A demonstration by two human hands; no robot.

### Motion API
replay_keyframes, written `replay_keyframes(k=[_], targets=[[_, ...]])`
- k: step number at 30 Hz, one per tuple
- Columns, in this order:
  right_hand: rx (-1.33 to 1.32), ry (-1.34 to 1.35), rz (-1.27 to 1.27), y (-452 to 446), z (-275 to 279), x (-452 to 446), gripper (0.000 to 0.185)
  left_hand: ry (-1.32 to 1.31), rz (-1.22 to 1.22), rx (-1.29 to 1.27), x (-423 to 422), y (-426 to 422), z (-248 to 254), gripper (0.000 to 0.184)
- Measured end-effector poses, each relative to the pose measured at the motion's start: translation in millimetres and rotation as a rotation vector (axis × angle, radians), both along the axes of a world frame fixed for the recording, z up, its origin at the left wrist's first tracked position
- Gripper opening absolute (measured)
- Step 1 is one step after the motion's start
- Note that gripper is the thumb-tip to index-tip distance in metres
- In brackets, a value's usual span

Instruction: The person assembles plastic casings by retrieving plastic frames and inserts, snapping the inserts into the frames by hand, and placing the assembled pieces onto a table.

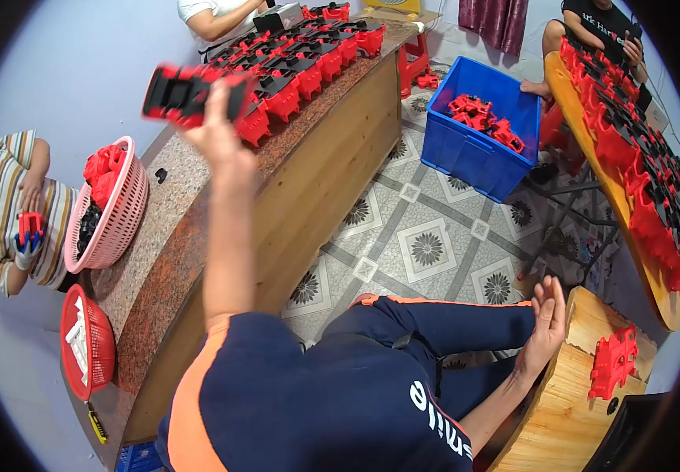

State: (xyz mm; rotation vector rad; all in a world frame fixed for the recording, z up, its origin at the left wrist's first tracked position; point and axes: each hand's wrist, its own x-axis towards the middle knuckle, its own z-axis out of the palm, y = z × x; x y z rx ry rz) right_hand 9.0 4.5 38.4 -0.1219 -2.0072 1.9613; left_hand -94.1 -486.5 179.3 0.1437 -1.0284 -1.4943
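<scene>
My left hand [218, 130] reaches up over the long counter, somewhat smeared by motion, its fingers closed on a red and black plastic toy-vehicle chassis [191, 96]. The chassis is held at the near end of rows of similar red and black pieces [297, 67] on the counter. My right hand [544, 318] is raised beside the wooden table at the right, fingers stretched out and holding nothing. On that table lie a red plastic chassis part [613, 362] and a small black round part [613, 406].
The stone-topped counter [183, 169] bears a pink basket [124, 204] of red and black parts. A red basket [102, 346] with white pieces and a yellow cutter [97, 425] are nearby. A blue bin [474, 161] stands on the floor. Co-workers sit around; a tilted-looking board [591, 157] carries more pieces.
</scene>
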Motion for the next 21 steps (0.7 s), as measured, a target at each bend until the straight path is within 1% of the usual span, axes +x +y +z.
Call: replay_keyframes(k=[2, 3, 5, 6, 7, 8, 10, 11, 12, 14, 15, 16, 17, 18, 19, 20, 21], targets=[[-0.029, -0.064, -0.019, 7, -22, 8, 0.038, -0.230, 0.009, -0.035, 23, -85, -26, 0.031], [-0.040, -0.082, -0.046, 5, -26, 13, 0.036, -0.364, -0.110, 0.074, 29, -135, -51, 0.030], [-0.045, -0.097, -0.041, 2, -33, 19, 0.035, -0.626, -0.309, 0.306, 34, -161, -67, 0.030], [-0.049, -0.098, -0.036, 1, -35, 22, 0.035, -0.751, -0.390, 0.425, 38, -155, -62, 0.032], [-0.057, -0.097, -0.046, 1, -38, 24, 0.034, -0.866, -0.360, 0.438, 37, -150, -56, 0.033], [-0.057, -0.101, -0.053, 1, -39, 28, 0.034, -0.872, -0.366, 0.436, 33, -152, -57, 0.033], [-0.039, -0.083, -0.059, -1, -37, 34, 0.034, -0.862, -0.441, 0.470, 24, -157, -56, 0.039], [-0.055, -0.079, -0.098, -6, -32, 37, 0.032, -0.822, -0.487, 0.494, 25, -149, -50, 0.040], [-0.073, -0.076, -0.115, -5, -37, 40, 0.031, -0.813, -0.427, 0.532, 30, -137, -43, 0.040], [-0.068, -0.073, -0.142, -13, -37, 48, 0.027, -0.491, -0.558, 0.388, 33, -153, -60, 0.042], [-0.076, -0.115, -0.150, -17, -35, 51, 0.025, -0.371, -0.335, 0.127, 33, -139, -56, 0.048], [-0.070, -0.109, -0.155, -20, -44, 52, 0.024, -0.394, 0.178, -0.392, 38, -100, -51, 0.054], [-0.041, -0.122, -0.153, -25, -52, 57, 0.025, -0.327, 0.682, -0.760, 42, -51, -41, 0.061], [0.093, -0.222, -0.182, -30, -63, 59, 0.026, -0.195, 0.847, -0.874, 46, -14, -46, 0.068], [0.257, -0.159, -0.172, -34, -72, 64, 0.026, -0.092, 0.662, -1.090, 46, 63, -45, 0.064], [0.352, -0.139, -0.144, -40, -86, 65, 0.029, -0.099, 0.268, -1.117, 48, 126, -62, 0.055], [0.393, -0.112, -0.113, -44, -108, 67, 0.030, -0.077, -0.341, -1.194, 44, 174, -86, 0.052]])
